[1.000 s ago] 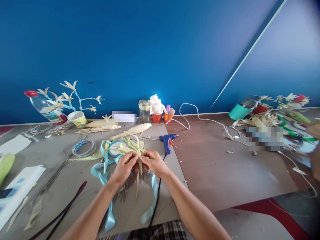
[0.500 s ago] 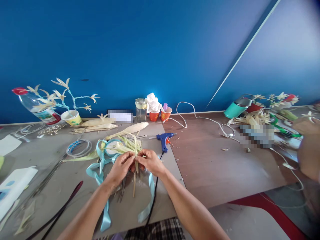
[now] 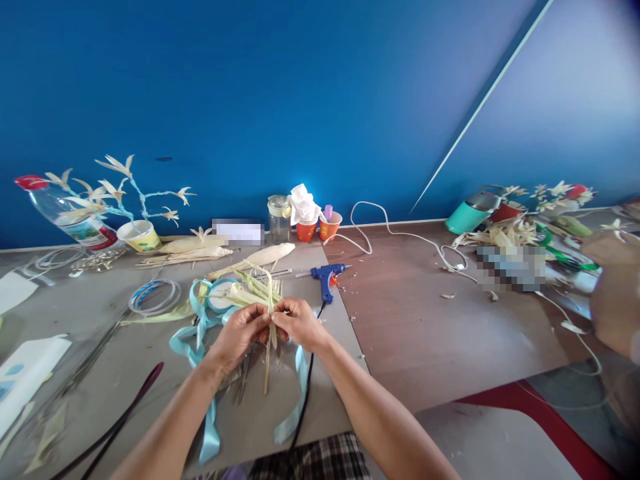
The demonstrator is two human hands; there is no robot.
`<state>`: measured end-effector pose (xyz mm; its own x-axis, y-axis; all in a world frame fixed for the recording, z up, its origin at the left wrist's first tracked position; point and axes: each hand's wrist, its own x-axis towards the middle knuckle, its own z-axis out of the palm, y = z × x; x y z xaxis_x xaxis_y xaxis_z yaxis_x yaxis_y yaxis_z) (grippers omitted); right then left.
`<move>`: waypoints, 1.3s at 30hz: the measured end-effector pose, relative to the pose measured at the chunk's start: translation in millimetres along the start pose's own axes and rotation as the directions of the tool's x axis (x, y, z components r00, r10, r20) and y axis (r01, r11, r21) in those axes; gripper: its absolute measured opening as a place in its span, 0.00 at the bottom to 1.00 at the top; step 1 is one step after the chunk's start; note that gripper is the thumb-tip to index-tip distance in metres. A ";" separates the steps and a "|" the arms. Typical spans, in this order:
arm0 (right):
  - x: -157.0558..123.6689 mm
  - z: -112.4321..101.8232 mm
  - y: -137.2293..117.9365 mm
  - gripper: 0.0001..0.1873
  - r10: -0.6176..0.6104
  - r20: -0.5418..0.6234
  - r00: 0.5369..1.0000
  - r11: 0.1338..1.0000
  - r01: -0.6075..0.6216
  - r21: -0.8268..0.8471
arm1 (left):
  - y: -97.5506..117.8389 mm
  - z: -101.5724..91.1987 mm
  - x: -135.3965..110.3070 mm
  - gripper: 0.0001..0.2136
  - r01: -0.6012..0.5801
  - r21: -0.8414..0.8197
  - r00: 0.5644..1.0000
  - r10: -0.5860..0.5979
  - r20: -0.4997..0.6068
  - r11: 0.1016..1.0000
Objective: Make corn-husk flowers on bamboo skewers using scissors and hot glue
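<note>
My left hand (image 3: pixel 240 333) and my right hand (image 3: pixel 299 322) meet at the middle of the grey board (image 3: pixel 150 347), both pinched on a thin wooden stick (image 3: pixel 267 363) wrapped with a pale corn-husk strip (image 3: pixel 271 300). The stick hangs down below my fingers. Under my hands lie pale green husk leaves (image 3: pixel 250 291) and a light blue ribbon (image 3: pixel 200 347) that loops around and trails toward me.
A blue glue gun (image 3: pixel 325 277) lies just past my right hand, its black cord (image 3: pixel 303 407) running toward me. Behind stand a glass jar (image 3: pixel 278 217), orange cups (image 3: pixel 315 229), a husk-flower branch in a cup (image 3: pixel 137 233) and a plastic bottle (image 3: pixel 70 213). Another person's hand (image 3: pixel 613 293) shows at the right edge.
My hands keep their pinch on the stick and husk; only the fingers shift slightly. The view has swung a little right, and the other person's hand has come further into view.
</note>
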<state>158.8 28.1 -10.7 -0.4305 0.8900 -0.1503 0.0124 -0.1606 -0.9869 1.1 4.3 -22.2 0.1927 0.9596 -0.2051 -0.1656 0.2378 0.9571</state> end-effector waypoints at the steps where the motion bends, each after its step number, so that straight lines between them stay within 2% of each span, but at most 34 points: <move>1: 0.1 0.2 0.3 0.04 0.002 0.003 1.000 1.000 -0.002 0.008 | 0.8 0.3 -0.2 0.12 0.011 -0.022 1.000 -0.011 0.007 1.000; 13: -1.7 2.4 -2.9 0.05 0.026 0.050 0.998 0.999 -0.028 0.046 | 13.3 7.1 -5.1 0.15 0.062 -0.066 0.998 -0.064 -0.021 0.996; 24: -1.0 3.4 -3.2 0.04 0.029 0.073 0.997 0.995 -0.035 0.088 | 9.5 1.8 -6.5 0.15 0.079 -0.055 0.995 -0.076 0.065 0.995; 29: 5.8 0.0 2.5 0.06 0.025 -0.076 0.997 0.995 -0.018 0.100 | 14.1 1.0 -11.4 0.16 -0.009 -0.081 0.985 0.023 0.174 0.997; 31: 9.1 -3.4 2.5 0.06 0.035 -0.101 0.994 0.971 -0.010 0.239 | 15.9 1.4 -12.3 0.17 -0.040 -0.115 0.984 0.059 0.171 0.993; 33: 11.6 -9.2 0.0 0.07 0.047 -0.122 0.991 0.912 0.007 0.410 | 17.3 1.2 -12.4 0.16 -0.052 -0.168 0.984 0.079 0.157 0.984; 35: 13.6 -18.7 -4.4 0.08 0.035 -0.205 0.978 0.857 0.076 0.509 | 19.3 -0.2 -12.6 0.16 -0.069 -0.220 0.985 0.101 0.138 0.973; 39: 18.0 -48.8 -15.2 0.11 0.017 -0.415 0.909 0.735 0.270 0.621 | 27.0 -5.9 -15.2 0.17 -0.114 -0.314 0.985 0.149 0.088 0.943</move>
